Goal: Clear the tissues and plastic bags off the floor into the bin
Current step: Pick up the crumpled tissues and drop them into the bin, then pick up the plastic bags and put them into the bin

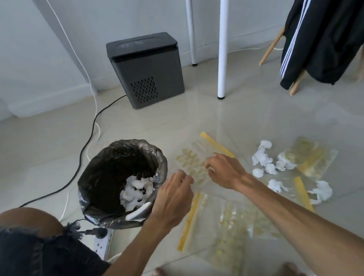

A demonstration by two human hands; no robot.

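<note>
A small bin (99,171) lined with a black bag stands on the floor at the left, with crumpled white tissues (135,191) inside. Beside it, both my hands pinch a clear plastic zip bag (196,154) with a yellow strip, lifted off the floor. My left hand (174,191) grips its near edge next to the bin rim. My right hand (223,169) grips it further right. Another clear bag (221,223) lies below my arms. More crumpled tissues (262,159) and bags (309,156) lie scattered on the floor to the right.
A dark grey box appliance (147,71) stands by the wall, its black cable (84,145) running past the bin. A power strip (102,244) lies by my knee. White table legs (221,45) and a chair with a black jacket (322,33) stand behind.
</note>
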